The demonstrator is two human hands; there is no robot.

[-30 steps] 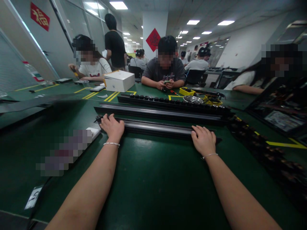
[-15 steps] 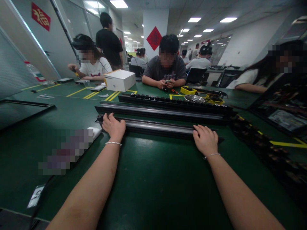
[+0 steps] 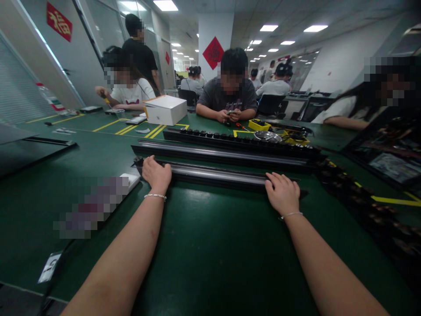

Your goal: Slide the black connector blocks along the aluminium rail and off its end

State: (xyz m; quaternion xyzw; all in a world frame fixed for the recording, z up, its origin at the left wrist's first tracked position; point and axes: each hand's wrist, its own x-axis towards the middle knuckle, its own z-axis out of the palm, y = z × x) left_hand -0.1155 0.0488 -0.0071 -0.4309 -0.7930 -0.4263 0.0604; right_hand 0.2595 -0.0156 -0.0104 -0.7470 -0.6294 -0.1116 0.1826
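Note:
A long black metal rail with a shiny rounded top lies across the green table in front of me. My left hand is closed over its left end, the fingers reaching over the far side and the thumb along the top. Near the right end my right hand grips the same rail, thumb on the near side. Its fingertips are partly hidden behind the rail. Just beyond lies a second black rail, parallel to it and untouched. Behind that sits a black strip bearing a row of small dark parts.
Left of my left hand lies a white power strip, mostly blurred out, with a black cable. Dark strips run along the right side. A white box, yellow trays and a metal dish stand farther back. Several people sit around.
Both hands keep their places on the rail. The whole view has shifted very slightly, and the standing person at the back left has moved a little to the left.

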